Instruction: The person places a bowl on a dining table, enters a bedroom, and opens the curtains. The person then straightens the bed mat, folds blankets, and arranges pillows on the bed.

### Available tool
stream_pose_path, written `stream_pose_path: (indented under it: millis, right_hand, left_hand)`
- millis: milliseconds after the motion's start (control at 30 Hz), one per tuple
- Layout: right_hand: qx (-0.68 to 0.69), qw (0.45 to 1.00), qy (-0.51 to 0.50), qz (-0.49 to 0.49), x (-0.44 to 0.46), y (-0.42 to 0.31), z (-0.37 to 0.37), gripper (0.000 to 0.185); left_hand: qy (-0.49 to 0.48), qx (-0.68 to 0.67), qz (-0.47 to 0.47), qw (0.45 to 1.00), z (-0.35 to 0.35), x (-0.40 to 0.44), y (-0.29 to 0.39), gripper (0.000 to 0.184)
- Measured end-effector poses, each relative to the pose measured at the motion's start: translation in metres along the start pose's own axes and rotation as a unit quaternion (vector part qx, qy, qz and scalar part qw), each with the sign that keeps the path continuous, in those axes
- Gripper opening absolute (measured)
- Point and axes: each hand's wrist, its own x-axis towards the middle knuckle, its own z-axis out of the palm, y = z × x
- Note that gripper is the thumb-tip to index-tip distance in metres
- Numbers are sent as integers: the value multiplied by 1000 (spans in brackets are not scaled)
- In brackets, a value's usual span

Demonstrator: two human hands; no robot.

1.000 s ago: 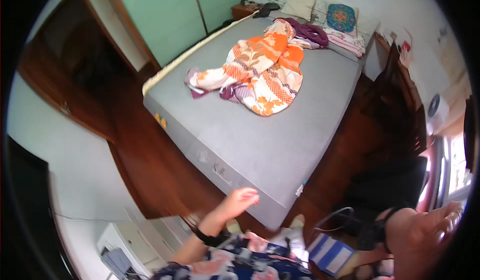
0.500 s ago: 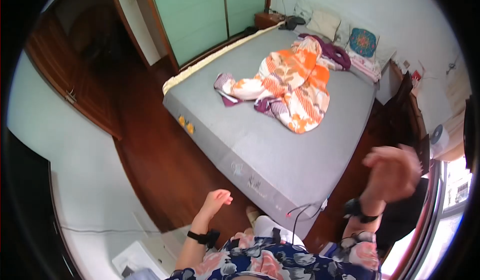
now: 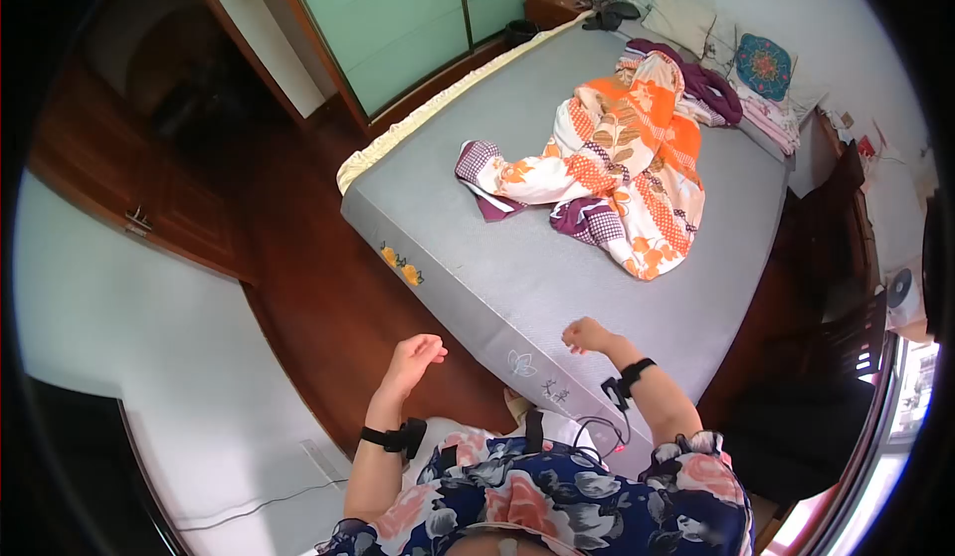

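My left hand [image 3: 413,362] is raised in front of me over the brown floor, left of the bed's foot end. Its fingers are bent and pressed together, with nothing visible in them. My right hand [image 3: 587,336] hangs above the near edge of the grey mattress [image 3: 487,268], its fingers curled in with no object showing. Each wrist wears a black strap. Farther up the bed lies a crumpled orange, white and purple quilt [image 3: 627,148], out of reach of both hands.
Pillows [image 3: 681,21] and a teal patterned cushion [image 3: 764,67] rest at the bed's head. A green-panelled wardrobe [image 3: 383,34] stands along the far left side. The wooden door [image 3: 149,203] is on the left. A dark cable [image 3: 602,422] hangs near my lap, and a small fan [image 3: 901,289] is at right.
My right hand has come down and left from the right side to over the mattress edge. My left hand has risen slightly. The view has shifted, so the bed appears farther right.
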Motion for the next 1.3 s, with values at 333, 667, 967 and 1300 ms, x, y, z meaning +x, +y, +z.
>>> stream_pose_path:
  millis: [333, 667, 967, 1300]
  right_hand:
    - [-33, 998, 47, 26, 178, -114, 42, 26]
    - [-201, 957, 211, 4, 300, -217, 81, 53]
    - [-106, 895, 431, 44, 428, -320, -19, 92]
    - [-84, 923, 301, 225, 505, -319, -51, 82]
  left_hand:
    - [13, -75, -68, 995, -172, 89, -35, 23]
    - [-9, -9, -51, 999, -371, 179, -3, 25]
    - [-6, 10, -126, 992, -454, 286, 30, 32]
    - [-118, 103, -196, 968, -495, 434, 63, 27]
